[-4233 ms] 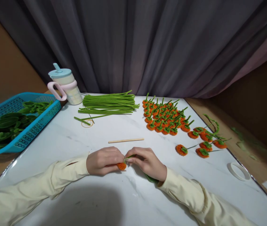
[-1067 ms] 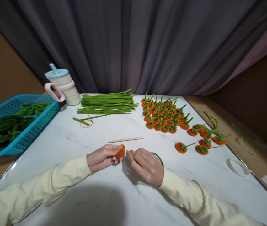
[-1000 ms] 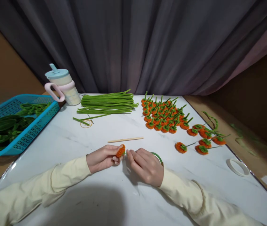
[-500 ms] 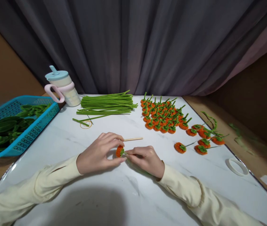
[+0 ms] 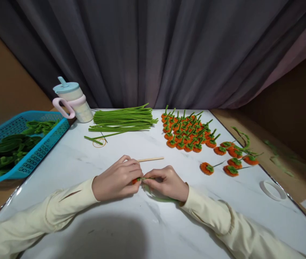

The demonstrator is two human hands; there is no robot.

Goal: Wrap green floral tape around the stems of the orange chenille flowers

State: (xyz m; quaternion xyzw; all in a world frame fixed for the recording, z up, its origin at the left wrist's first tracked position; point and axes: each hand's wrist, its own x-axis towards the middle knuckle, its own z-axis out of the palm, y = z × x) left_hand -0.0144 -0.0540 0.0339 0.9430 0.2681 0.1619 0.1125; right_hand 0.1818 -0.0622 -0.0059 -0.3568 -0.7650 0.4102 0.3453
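Note:
My left hand (image 5: pixel 117 180) is closed around a small orange persimmon made of fuzzy pipe cleaner (image 5: pixel 135 181), mostly hidden by the fingers. At the fingertips its green top faces right. My right hand (image 5: pixel 166 182) pinches the thin stem at that green top, its thumb and forefinger almost touching the left fingers. A pale green strip (image 5: pixel 160 197), looking like floral tape, trails under the right hand along the table. Just beyond the left fingers lies a thin wooden stick (image 5: pixel 153 159).
Green pipe cleaners (image 5: pixel 123 119) lie bundled at the back, near a rubber band (image 5: pixel 99 142). Finished-looking persimmons (image 5: pixel 186 131) stand in rows, with several wire-stemmed ones (image 5: pixel 206 168) to the right. A blue basket (image 5: pixel 38 153) of leaves, a lidded cup (image 5: pixel 73 100) and a white ring (image 5: pixel 273 190) flank them.
My left fingers have closed further round the persimmon, covering most of it. The right hand keeps its pinch on the stem, nearly in the same place.

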